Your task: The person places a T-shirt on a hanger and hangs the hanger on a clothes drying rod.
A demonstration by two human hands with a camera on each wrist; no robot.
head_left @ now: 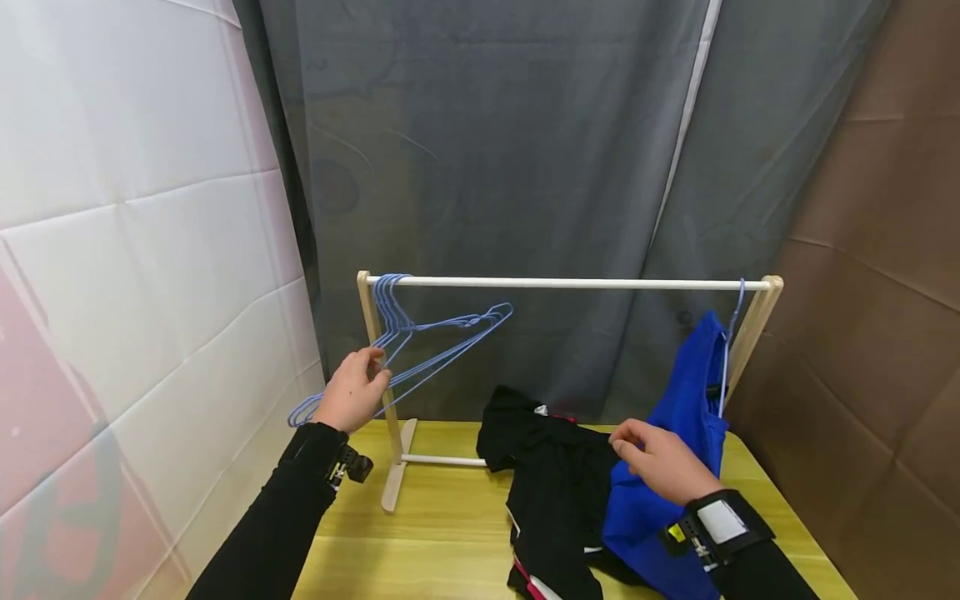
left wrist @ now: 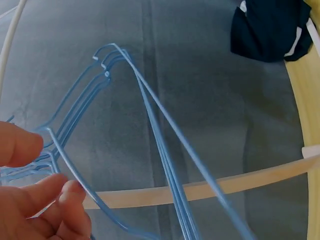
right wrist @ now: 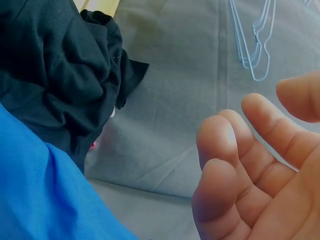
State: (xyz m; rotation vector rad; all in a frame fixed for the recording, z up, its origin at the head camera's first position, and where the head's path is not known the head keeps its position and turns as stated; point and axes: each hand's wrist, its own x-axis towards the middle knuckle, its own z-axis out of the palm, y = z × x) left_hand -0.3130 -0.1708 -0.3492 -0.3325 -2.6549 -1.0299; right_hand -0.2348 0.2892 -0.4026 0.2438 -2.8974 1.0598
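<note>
Several blue wire hangers (head_left: 435,362) hang bunched at the left end of the white rail. My left hand (head_left: 354,390) is right at the nearest hanger, thumb and fingers apart. In the left wrist view a gap shows between the thumb (left wrist: 20,145) and the fingertips, with hanger wires (left wrist: 65,150) beyond. My right hand (head_left: 666,460) is loosely bent and holds nothing, in front of a blue garment (head_left: 686,400). That garment hangs from a hanger (head_left: 731,333) at the rail's right end, its lower part spread over the table. A black garment (head_left: 558,475) lies crumpled beside it.
The rack has a white top rail (head_left: 555,283), wooden side posts (head_left: 753,333) and a low white bar (head_left: 442,460). It stands on a yellow wood-grain table (head_left: 405,550). Behind hangs a grey curtain (head_left: 480,167), with a white sheet (head_left: 150,275) left and a brown one (head_left: 885,333) right.
</note>
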